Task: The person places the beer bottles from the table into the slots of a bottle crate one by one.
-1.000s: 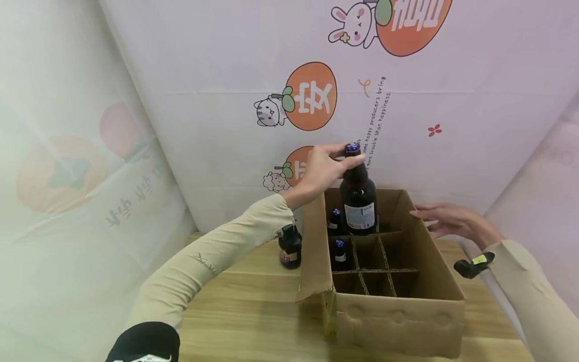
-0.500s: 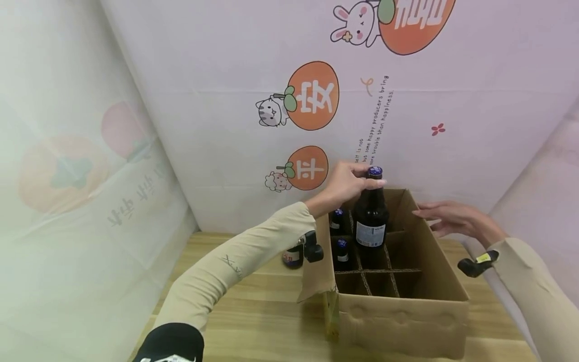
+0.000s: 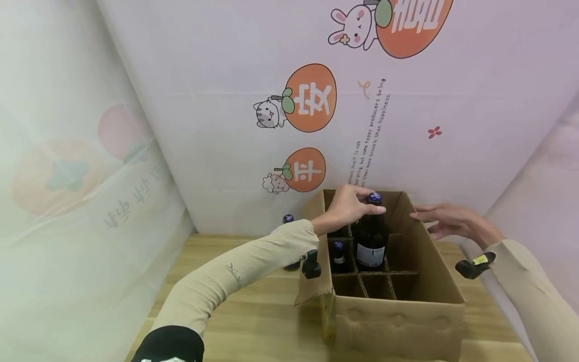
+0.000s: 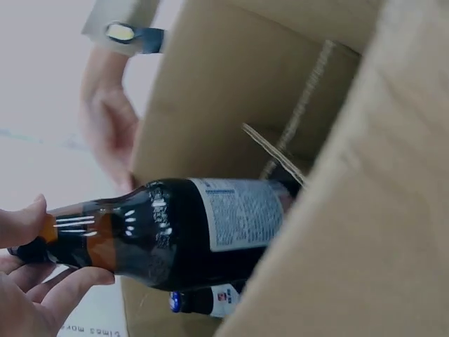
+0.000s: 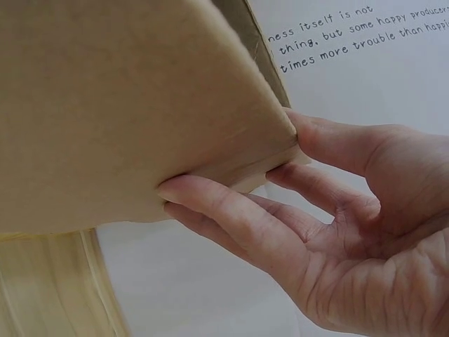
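My left hand (image 3: 345, 207) grips a brown glass beer bottle (image 3: 372, 234) by its neck, just under the blue cap. The bottle stands upright, its lower part sunk into a middle compartment of the cardboard box (image 3: 400, 327). In the left wrist view, thumb and fingers wrap the neck of the beer bottle (image 4: 168, 235), and its pale label shows. At the box's far right corner, my right hand (image 5: 316, 232) holds the cardboard edge between thumb and fingers. A smaller blue-capped bottle (image 3: 339, 255) sits in the compartment to the left.
Cardboard dividers (image 3: 362, 274) split the box into several compartments. Left of the box, another blue-capped bottle (image 3: 288, 219) stands on the wooden table (image 3: 253, 317), partly behind my left forearm. An open flap (image 3: 312, 286) hangs on the box's left side. A printed white curtain (image 3: 226, 151) closes off the back.
My left hand has moved right, then down, lowering the beer bottle from above the dividers into a middle compartment. The right hand has stayed at the box's corner.
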Demonstrator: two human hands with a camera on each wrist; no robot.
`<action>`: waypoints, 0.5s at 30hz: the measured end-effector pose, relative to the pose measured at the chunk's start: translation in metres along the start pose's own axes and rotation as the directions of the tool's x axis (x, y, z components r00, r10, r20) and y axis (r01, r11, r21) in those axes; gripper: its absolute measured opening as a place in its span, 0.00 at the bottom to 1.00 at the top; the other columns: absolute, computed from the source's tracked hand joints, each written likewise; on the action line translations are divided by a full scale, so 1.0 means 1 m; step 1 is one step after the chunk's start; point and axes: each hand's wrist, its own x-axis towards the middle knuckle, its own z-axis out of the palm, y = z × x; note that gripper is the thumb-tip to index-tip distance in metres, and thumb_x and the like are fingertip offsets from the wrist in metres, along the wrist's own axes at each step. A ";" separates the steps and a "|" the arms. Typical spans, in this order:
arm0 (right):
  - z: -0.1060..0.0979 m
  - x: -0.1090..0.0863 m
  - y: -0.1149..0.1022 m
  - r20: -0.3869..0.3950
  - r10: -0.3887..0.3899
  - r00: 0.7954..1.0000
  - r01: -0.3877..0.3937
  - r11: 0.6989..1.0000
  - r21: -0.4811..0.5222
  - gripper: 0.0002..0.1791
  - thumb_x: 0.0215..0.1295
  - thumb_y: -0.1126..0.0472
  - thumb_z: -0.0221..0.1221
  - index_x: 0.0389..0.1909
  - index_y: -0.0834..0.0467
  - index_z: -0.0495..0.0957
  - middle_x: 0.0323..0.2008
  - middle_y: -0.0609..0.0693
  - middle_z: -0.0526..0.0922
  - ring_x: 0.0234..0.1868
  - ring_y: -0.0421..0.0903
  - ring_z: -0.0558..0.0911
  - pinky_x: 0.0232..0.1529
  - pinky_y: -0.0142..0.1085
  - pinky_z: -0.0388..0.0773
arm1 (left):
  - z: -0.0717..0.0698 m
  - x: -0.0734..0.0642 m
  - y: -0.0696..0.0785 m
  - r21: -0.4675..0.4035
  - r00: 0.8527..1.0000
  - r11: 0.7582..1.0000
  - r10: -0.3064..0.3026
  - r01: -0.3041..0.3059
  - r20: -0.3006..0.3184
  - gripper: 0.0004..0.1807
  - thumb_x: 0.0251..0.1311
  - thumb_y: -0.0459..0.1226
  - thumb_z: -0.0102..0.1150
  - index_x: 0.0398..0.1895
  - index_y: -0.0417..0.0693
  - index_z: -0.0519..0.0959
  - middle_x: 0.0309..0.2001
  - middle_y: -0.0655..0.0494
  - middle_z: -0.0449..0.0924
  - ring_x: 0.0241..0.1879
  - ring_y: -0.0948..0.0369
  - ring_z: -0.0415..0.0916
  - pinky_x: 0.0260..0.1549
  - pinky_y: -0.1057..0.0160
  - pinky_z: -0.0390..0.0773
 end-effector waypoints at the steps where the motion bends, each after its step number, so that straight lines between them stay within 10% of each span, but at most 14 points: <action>1: -0.001 0.000 0.000 -0.001 -0.003 1.000 0.003 1.000 0.003 0.40 0.86 0.56 0.44 0.82 0.70 0.33 0.79 0.78 0.40 0.62 0.57 0.81 0.47 0.40 0.87 | 0.002 0.000 -0.001 0.043 1.000 0.999 0.009 -0.009 0.002 0.20 0.59 0.39 0.78 0.54 0.43 0.89 0.43 0.53 0.91 0.27 0.66 0.77 0.26 0.74 0.74; 9: -0.001 -0.001 0.000 0.006 -0.002 1.000 0.002 1.000 0.030 0.43 0.85 0.54 0.47 0.82 0.69 0.32 0.79 0.78 0.40 0.66 0.65 0.78 0.51 0.43 0.87 | 0.015 0.005 -0.005 0.334 0.988 0.937 0.052 -0.099 0.148 0.10 0.61 0.43 0.76 0.40 0.47 0.91 0.30 0.61 0.87 0.24 0.72 0.68 0.24 0.77 0.67; 15: 0.001 -0.001 -0.004 -0.007 0.005 1.000 -0.005 1.000 -0.017 0.44 0.85 0.52 0.49 0.81 0.71 0.34 0.79 0.77 0.41 0.69 0.71 0.73 0.47 0.40 0.88 | 0.023 0.014 -0.011 0.499 0.938 0.841 0.029 -0.210 0.346 0.17 0.60 0.40 0.76 0.18 0.50 0.78 0.18 0.66 0.70 0.17 0.71 0.57 0.20 0.75 0.61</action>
